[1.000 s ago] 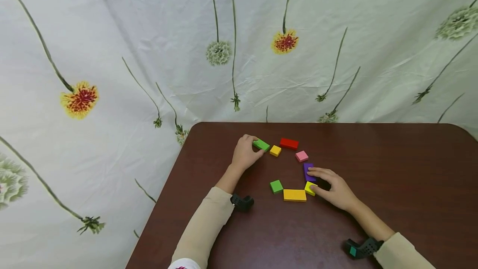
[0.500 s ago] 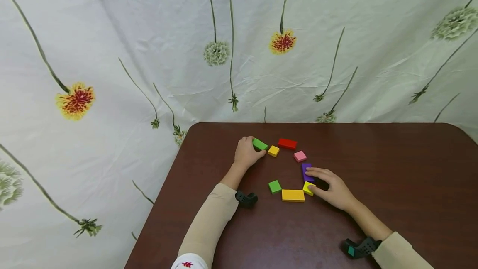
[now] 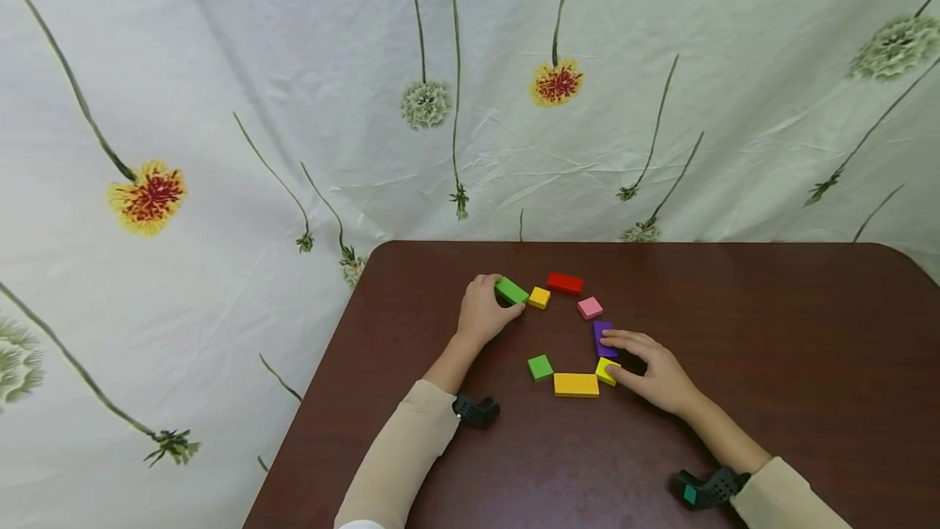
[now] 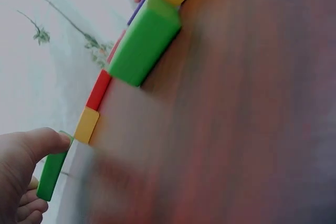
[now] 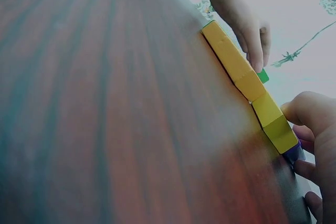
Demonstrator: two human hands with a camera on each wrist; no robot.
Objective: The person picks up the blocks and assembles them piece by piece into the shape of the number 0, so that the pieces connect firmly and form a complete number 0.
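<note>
My left hand (image 3: pixel 481 315) pinches a long green block (image 3: pixel 512 291) by its ends, thumb at the near end. That end comes right up to a small orange-yellow block (image 3: pixel 539 298). In the left wrist view the thumb shows on the green block (image 4: pixel 53 174), with other fingers behind it. My right hand (image 3: pixel 654 370) spreads over two blocks, fingertips on a purple block (image 3: pixel 600 333) and thumb at a small yellow block (image 3: pixel 606 371). The right wrist view shows that thumb against the yellow block (image 5: pixel 267 112), the purple one mostly hidden behind.
The blocks form a curve on the brown table (image 3: pixel 771 333). A red block (image 3: pixel 565 283) and a pink block (image 3: pixel 590 308) lie at the back. Nearer are a long orange-yellow block (image 3: pixel 576 385) and a small green block (image 3: pixel 540 367). Flowered cloth (image 3: pixel 470 145) hangs behind the table.
My left hand has shifted the long green block slightly towards me, its end now closer to the small orange-yellow block. My right hand stays at the purple and yellow blocks.
</note>
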